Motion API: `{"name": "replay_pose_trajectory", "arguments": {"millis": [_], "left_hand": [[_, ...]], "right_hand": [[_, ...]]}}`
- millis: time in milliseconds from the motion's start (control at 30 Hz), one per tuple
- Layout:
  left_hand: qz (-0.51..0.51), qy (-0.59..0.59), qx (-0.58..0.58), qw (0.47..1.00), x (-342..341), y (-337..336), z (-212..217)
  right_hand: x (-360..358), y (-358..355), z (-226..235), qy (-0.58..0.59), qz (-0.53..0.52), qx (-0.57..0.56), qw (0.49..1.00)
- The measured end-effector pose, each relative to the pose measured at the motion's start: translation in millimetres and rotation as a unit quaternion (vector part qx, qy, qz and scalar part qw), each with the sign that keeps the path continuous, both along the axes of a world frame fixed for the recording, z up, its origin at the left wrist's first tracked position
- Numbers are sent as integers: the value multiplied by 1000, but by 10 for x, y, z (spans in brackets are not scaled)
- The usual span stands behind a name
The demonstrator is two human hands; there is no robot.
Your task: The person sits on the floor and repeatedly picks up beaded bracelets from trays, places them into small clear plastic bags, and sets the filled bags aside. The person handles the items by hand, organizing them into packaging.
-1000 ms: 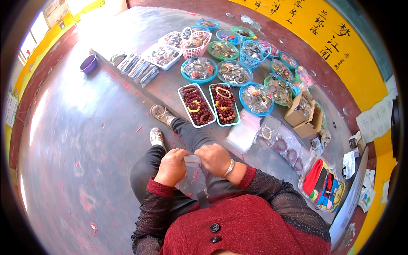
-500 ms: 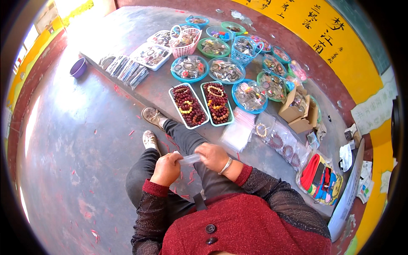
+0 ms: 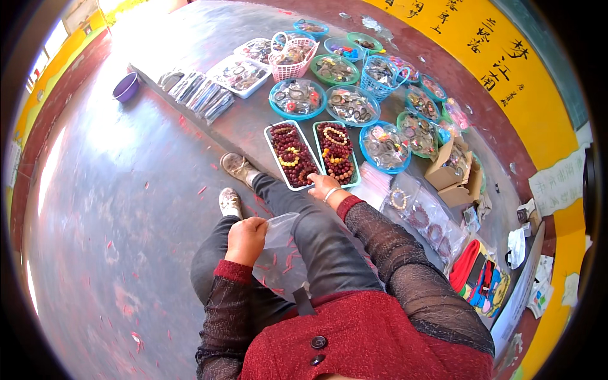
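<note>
Over our lap, our left hand (image 3: pixel 246 239) pinched the top of a clear plastic bag (image 3: pixel 283 253). The bag hung long-ways down our leg, with its open mouth up by that hand. Our right hand (image 3: pixel 323 185) reached to the near end of the bead tray (image 3: pixel 336 152), fingers bent on the beads; we could not tell if it gripped any. We thought beads might roll off the low ledge, since the tray sat by its edge. The floppy bag might also fold shut.
</note>
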State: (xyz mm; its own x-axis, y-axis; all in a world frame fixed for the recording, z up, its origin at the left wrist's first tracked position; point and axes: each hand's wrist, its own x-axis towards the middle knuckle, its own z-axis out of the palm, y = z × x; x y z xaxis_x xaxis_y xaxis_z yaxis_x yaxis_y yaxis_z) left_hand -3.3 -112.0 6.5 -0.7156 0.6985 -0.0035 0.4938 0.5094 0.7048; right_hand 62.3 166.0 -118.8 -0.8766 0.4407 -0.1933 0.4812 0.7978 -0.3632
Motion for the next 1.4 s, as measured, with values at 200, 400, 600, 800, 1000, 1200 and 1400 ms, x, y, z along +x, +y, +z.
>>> {"name": "replay_pose_trajectory", "arguments": {"millis": [200,400,600,800,1000,1200,1400], "left_hand": [[19,-7,-5,1000,-10,30,-9],[8,9,7,1000,-20,33,-44],[9,19,22,1000,-40,15,-104],[22,-10,52,998,-46,-7,-112],[32,-89,68,993,-87,-74,-113],[33,-209,91,973,-70,-130,-43],[22,-179,94,979,-59,-126,-69]], "right_hand": [[-197,-25,-139,-115,-23,39,992],[-128,-20,-85,-39,-11,97,994],[-62,112,255,130,-15,54,990],[253,-10,985,253,62,-150,954],[642,-395,1644,275,28,-376,884],[902,-835,1850,408,-108,-778,467],[1095,-927,1512,346,-180,-829,401]]}}
